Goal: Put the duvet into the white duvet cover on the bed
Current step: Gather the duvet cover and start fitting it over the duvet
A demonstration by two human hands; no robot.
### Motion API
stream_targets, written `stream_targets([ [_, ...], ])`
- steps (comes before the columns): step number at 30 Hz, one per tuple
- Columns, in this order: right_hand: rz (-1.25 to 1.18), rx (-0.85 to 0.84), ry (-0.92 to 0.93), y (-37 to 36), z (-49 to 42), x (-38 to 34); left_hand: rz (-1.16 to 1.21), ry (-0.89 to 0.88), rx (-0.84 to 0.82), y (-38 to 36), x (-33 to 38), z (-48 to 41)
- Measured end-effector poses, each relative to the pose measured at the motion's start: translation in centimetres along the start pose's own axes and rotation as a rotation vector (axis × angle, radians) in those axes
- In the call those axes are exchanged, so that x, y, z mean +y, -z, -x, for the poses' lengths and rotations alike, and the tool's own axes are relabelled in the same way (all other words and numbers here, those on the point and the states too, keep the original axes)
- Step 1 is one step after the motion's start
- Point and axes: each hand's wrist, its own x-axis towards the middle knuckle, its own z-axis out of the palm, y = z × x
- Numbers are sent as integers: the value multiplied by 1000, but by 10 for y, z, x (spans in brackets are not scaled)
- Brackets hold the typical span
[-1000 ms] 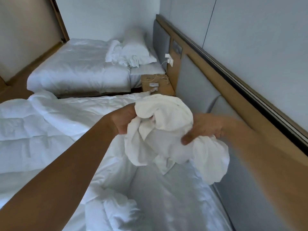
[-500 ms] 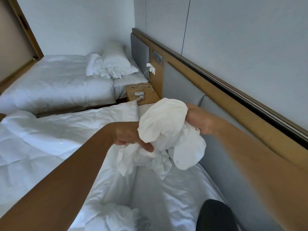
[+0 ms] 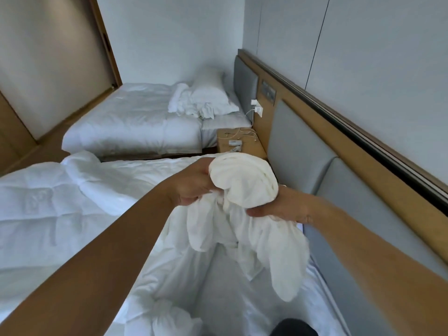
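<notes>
Your left hand (image 3: pixel 191 184) and right hand (image 3: pixel 282 206) both clutch the white duvet cover (image 3: pixel 244 183), a soft crumpled bundle with limp folds hanging above the bed (image 3: pixel 225 287); the puffy quilted duvet (image 3: pixel 48 214) lies rumpled on it, to the left.

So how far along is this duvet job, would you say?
Early on. Done: the quilted duvet lies spread, uncovered, on the near bed. In hand: the left hand and right hand both grip what looks like the duvet cover, bunched up above the bed. Left: open the cover out and feed the duvet in; none is inside yet.
</notes>
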Motion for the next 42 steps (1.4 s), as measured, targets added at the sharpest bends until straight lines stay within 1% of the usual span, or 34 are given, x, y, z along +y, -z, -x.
stream_targets([
  [2, -159, 44, 16, 4, -9, 12, -53, -54, 63, -6, -3, -11],
  [3, -225, 59, 6, 8, -13, 15, -86, -46, 84, -7, -5, -16],
  [5, -319, 140, -22, 20, -20, 14, -153, 51, 99, -8, -8, -21],
  [7, -408, 240, -23, 36, -28, 8, -168, 170, 61, -10, -11, -24],
  [8, -469, 263, -14, 44, -31, 2, -152, 217, 31, -12, -12, -24],
  [10, -534, 240, 18, 57, -39, -8, -122, 274, -36, -18, -13, -28],
  [13, -555, 135, 77, 68, -50, -17, -199, 242, -87, -31, -18, -41],
  [15, -546, 132, 102, 76, -56, -18, -184, 193, -31, -34, -18, -47],
  [17, -484, 189, 130, 89, -61, -15, -18, 166, 76, -30, -15, -52],
  [19, -325, 186, 154, 100, -62, -12, 164, 108, 124, -23, -7, -58],
  [20, -227, 125, 166, 103, -61, -9, 188, 79, 142, -19, -2, -61],
  [21, -121, 17, 106, 104, -57, -10, 189, 60, 163, -16, 3, -65],
  [23, 107, -269, -86, 106, -50, 0, 151, 32, 170, -11, 11, -72],
  [25, 106, -445, -251, 103, -45, 3, 70, 35, 146, -10, 16, -77],
  [26, 85, -483, -287, 99, -46, 3, 13, 56, 154, -12, 17, -80],
  [28, 81, -435, -231, 91, -47, 9, -70, 96, 179, -12, 18, -84],
  [31, -47, -236, -92, 89, -46, 12, -96, 78, 108, -8, 23, -85],
  [34, -209, 35, 134, 112, -37, -8, -110, 73, 9, -3, 38, -83],
  [35, -245, 86, 235, 125, -36, -28, -112, 72, -34, -5, 47, -83],
  [36, -258, 100, 351, 133, -31, -52, -119, 65, -84, -8, 57, -83],
  [38, -285, -14, 590, 136, -22, -96, -133, 46, -198, -14, 81, -86],
  [39, -320, -12, 645, 136, -22, -110, -150, 46, -218, -16, 92, -89],
  [41, -317, 200, 578, 144, -24, -121, -172, 54, -198, -17, 105, -96],
  [42, -298, 280, 595, 153, -27, -116, -165, 61, -189, -20, 105, -99],
])
